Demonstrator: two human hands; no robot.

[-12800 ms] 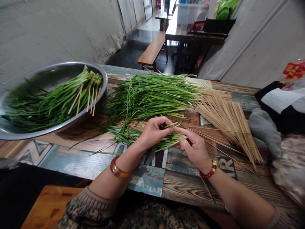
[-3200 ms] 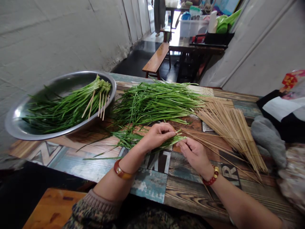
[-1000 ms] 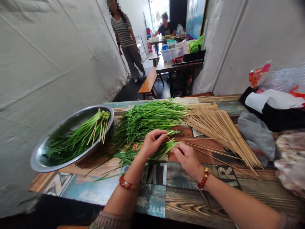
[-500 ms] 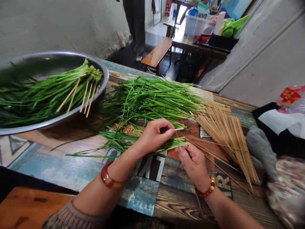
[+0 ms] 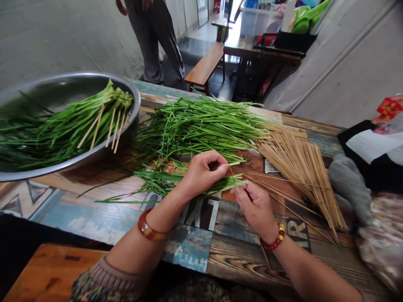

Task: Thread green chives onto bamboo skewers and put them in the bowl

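Left hand (image 5: pixel 204 173) clasps stalks (image 5: pixel 232 181) toward the counter's near edge (image 5: pixel 233 258), seemingly to steady ends the right hand (image 5: pixel 255 206) pinches between fingers.

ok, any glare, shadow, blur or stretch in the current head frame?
Head view: bright glare on the far table; head view: dark shadow beside the metal basin, which looks stretched toward the left edge; head view: plastic bag at right soft, contents hard to read; head view: left hand and right hand reasonably clear.
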